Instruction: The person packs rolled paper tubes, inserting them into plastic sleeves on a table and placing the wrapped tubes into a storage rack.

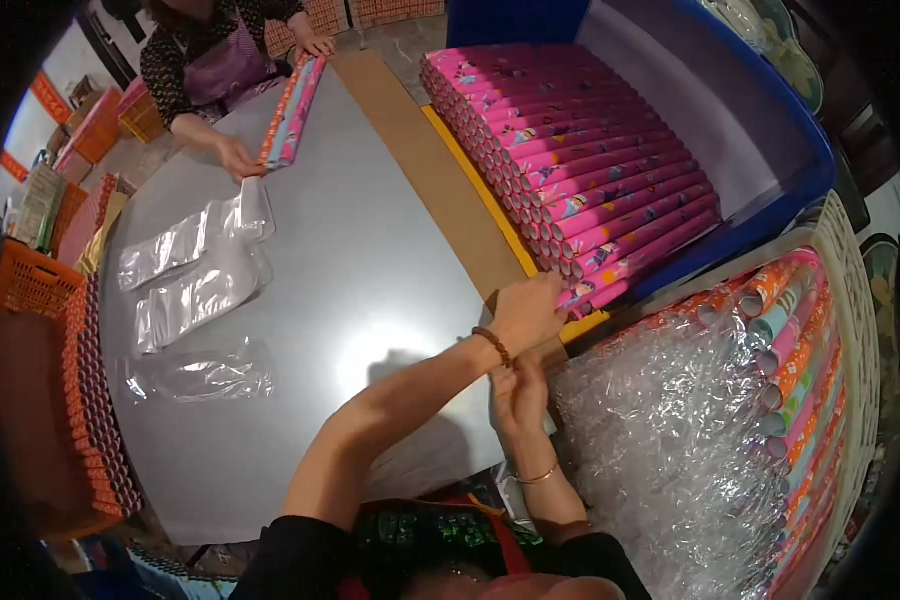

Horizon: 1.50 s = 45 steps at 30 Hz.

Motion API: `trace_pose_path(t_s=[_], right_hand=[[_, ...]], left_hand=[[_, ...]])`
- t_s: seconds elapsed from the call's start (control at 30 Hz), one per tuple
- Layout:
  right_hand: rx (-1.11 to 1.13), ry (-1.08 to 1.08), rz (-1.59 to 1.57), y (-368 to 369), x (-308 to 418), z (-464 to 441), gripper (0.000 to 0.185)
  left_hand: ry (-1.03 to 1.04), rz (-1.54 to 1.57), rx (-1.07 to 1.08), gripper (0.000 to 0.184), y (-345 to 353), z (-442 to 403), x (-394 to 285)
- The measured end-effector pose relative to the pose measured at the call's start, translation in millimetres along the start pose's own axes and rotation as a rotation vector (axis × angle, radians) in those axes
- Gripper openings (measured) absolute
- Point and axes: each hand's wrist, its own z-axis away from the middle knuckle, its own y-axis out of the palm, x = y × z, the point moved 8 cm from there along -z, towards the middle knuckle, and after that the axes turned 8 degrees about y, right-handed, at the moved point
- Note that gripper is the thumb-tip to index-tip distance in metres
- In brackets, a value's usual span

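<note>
My left hand (530, 315), with a brown beaded bracelet at its wrist, reaches across to the near corner of a stack of pink patterned paper rolls (610, 170). Its fingers are closed at the end of a lower pink roll (605, 290). Just below that wrist is my right hand (520, 398), a thin bangle on its arm. Its fingers are partly hidden behind my left wrist, so their grip does not show. The stack lies in a blue bin (815, 145) with a yellow front edge (480, 190).
Clear plastic sleeves (200, 290) lie on the grey table (360, 230). Across it, a co-worker's hands (235, 158) hold several colored rolls (295, 110). At right, a pale basket (850, 270) holds plastic-wrapped rolls (770, 360). Orange crates (35, 275) stand left.
</note>
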Motion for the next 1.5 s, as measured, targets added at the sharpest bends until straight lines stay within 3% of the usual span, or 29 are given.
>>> trace_pose_path(t_s=[0.1,0.2,0.27,0.33,0.37,0.5,0.73,0.87,0.93,1.0,1.03,1.07,1.1,1.13,1.17,1.27,1.3,1.33,1.43,1.5], right_hand=[[-0.117,-0.177,-0.131,6,29,14,0.043],[-0.188,-0.013,-0.033,-5,18,2,0.046],[-0.215,-0.046,0.025,-7,15,-7,0.043],[0.019,-0.044,-0.107,-12,5,-24,0.039],[-0.137,-0.054,-0.143,13,10,-12,0.029],[-0.295,-0.061,-0.108,30,-19,1,0.017],[-0.254,-0.080,0.034,38,-68,51,0.015],[-0.015,-0.010,0.229,52,-86,85,0.018],[0.018,0.068,0.486,64,-89,97,0.020],[0.231,0.213,0.835,69,-93,101,0.027],[0.339,0.204,1.202,72,-92,102,0.036],[0.381,0.235,1.220,80,-93,105,0.036],[0.635,0.217,1.478,98,-98,114,0.035],[0.908,0.189,1.724,114,-107,126,0.034],[0.971,0.298,1.757,125,-112,130,0.040],[1.206,0.319,1.778,138,-135,121,0.043],[1.214,0.333,1.908,135,-146,112,0.046],[1.280,0.377,1.893,142,-156,110,0.049],[1.359,0.465,1.915,154,-185,105,0.051],[1.167,0.598,1.897,157,-197,92,0.051]], left_hand=[[-0.073,0.040,0.055,0.029,-19,32,10],[-0.108,0.025,0.097,0.028,-26,66,24],[-0.085,0.126,-0.006,0.030,-48,87,22],[-0.066,0.099,-0.027,0.030,-61,106,26],[-0.065,0.080,-0.047,0.027,-67,118,28],[0.038,-0.049,-0.144,0.021,-83,157,17],[0.047,-0.107,-0.097,0.024,-84,239,20],[0.120,-0.060,-0.171,0.030,-119,261,16],[0.259,-0.350,-0.203,0.037,-151,257,-14],[0.487,-0.792,-0.250,0.044,-171,265,-40],[0.464,-0.802,-0.259,0.044,-184,267,-38],[0.470,-0.918,-0.233,0.045,-194,282,-38],[0.500,-1.028,-0.198,0.047,-198,291,-36],[0.449,-1.040,-0.171,0.050,-202,300,-28],[0.389,-1.006,-0.082,0.049,-201,314,-17],[0.050,-0.792,0.220,0.042,-174,364,42],[0.167,-0.854,0.032,0.025,-183,379,42],[0.049,-0.854,0.071,0.026,-186,392,55],[-0.058,-0.756,-0.171,0.034,-197,431,77],[-0.039,-0.736,-0.322,0.037,-199,448,85]])
